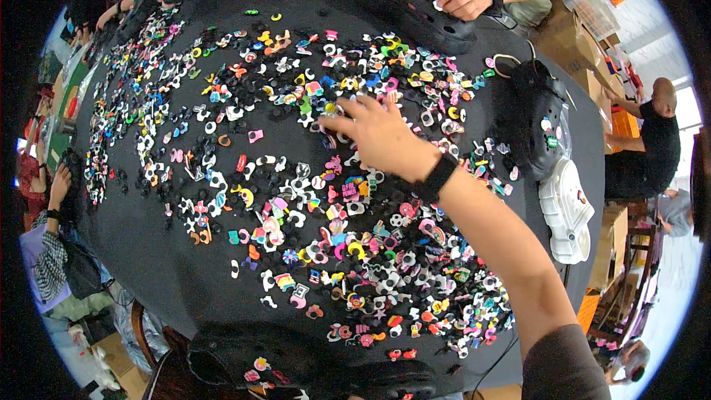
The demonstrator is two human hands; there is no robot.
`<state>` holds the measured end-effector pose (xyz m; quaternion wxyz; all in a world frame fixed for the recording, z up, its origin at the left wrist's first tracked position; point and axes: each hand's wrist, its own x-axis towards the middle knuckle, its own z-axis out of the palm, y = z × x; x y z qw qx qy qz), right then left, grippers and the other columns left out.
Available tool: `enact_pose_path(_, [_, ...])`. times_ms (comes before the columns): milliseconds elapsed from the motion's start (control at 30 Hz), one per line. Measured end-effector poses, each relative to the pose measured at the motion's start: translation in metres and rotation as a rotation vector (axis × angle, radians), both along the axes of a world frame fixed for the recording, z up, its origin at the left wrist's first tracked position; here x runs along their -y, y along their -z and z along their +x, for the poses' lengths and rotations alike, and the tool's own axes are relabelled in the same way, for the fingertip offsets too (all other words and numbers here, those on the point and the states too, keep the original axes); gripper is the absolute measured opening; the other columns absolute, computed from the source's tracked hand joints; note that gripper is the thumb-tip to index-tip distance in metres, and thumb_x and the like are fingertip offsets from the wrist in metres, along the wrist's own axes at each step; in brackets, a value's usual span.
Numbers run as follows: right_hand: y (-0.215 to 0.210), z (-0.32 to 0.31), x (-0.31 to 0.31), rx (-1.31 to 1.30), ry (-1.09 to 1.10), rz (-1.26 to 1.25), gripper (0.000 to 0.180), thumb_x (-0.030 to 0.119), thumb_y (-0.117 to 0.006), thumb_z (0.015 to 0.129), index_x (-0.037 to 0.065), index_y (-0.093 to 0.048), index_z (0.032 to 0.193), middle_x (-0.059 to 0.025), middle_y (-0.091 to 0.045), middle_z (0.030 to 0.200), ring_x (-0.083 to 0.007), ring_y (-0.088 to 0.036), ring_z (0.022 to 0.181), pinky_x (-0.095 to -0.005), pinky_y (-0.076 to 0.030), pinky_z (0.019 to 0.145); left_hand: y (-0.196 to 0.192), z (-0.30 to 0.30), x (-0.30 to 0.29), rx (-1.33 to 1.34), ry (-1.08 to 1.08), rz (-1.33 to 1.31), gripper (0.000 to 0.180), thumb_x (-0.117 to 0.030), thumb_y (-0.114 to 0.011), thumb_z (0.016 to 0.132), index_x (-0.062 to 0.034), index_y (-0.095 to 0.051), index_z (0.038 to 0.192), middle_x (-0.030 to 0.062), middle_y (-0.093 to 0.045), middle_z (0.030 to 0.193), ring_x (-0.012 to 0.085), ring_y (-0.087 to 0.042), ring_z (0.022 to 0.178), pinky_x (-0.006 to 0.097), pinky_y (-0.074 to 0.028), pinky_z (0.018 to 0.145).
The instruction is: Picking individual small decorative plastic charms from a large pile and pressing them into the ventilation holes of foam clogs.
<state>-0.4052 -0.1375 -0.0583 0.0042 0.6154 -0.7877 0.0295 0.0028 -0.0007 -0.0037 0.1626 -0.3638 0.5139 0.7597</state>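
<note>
Slanting a bare forearm [503,241] with a black wristband [435,178] up from the lower right of the frame, nearest the camera; at the left edge, showing a co-worker's hand [59,184] against a dark shoe [70,157]. Scattering from upper left to lower right over a black table [141,252], forming loose heaps of small moulded charms [355,190]: probably weighing next to nothing, bending like soft rubber rather than breaking, and sliding easily, so calling for a fingertip pinch at the rim or the dark backing stud. Along the lower edge, resting a black clog [222,359] bearing several charms; likely being light and springy, so inviting a hold around the heel or side wall. At centre, spreading the right hand [370,133] open, palm down over the charms, fingers apart and slightly bent, showing nothing clearly gripped and leaving contact underneath impossible to tell; showing no left hand. At upper right, pinching a white piece [438,6] in another person's hand [466,1] at a second black clog [422,18]; farther right, lying near each other, showing a third black clog [532,122] and a white clog [559,200].
</note>
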Motion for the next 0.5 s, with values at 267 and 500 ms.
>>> enact_pose_path(267, [-0.056,0.0,-0.035,0.187,-0.041,0.228,0.035,0.001,-0.052,0.068,0.018,-0.07,0.093,0.0011,-0.065,0.107,-0.0239,-0.062,0.094,-0.0356,-0.051,0.078,-0.004,-0.011,0.013,-0.18,0.11,-0.195,0.034,-0.017,-0.07,0.079,-0.0026,-0.062,0.109,0.015,-0.064,0.106,0.0265,-0.06,0.101,0.035,-0.047,0.088])
enact_pose_path(500, [-0.013,-0.062,0.052,0.136,0.184,-0.194,0.041,0.006,-0.049,0.079,0.012,-0.057,0.118,-0.0111,-0.058,0.116,-0.0301,-0.057,0.106,-0.0434,-0.047,0.086,-0.004,-0.011,0.018,-0.305,0.135,-0.158,0.035,-0.016,-0.068,0.08,-0.0026,-0.06,0.112,0.015,-0.062,0.111,0.0252,-0.059,0.104,0.035,-0.046,0.089])
